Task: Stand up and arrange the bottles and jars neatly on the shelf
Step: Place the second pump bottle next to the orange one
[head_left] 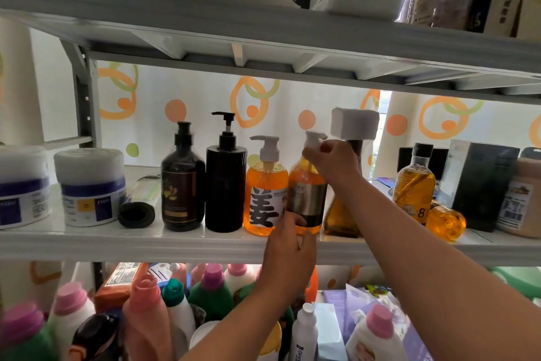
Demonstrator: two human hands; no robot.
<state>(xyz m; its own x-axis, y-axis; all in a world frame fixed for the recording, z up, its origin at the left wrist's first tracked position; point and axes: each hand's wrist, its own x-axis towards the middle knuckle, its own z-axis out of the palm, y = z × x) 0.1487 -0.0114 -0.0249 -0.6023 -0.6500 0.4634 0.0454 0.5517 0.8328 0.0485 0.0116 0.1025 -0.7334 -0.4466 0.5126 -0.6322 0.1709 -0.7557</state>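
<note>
White shelf [146, 239] carries upright pump bottles; both hands grip the amber-filled bottle [307, 196], left hand [288, 243] low, right hand [336, 163] on its pump.

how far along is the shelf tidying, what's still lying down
Done: two white jars, a dark brown pump bottle, a black pump bottle and an orange pump bottle with a large black character stand in a row. In hand: the left hand steadies the base of an orange pump bottle with a metallic label while the right hand grips its pump. Left: a small orange bottle and a black-ended roll lie on their sides.
</note>
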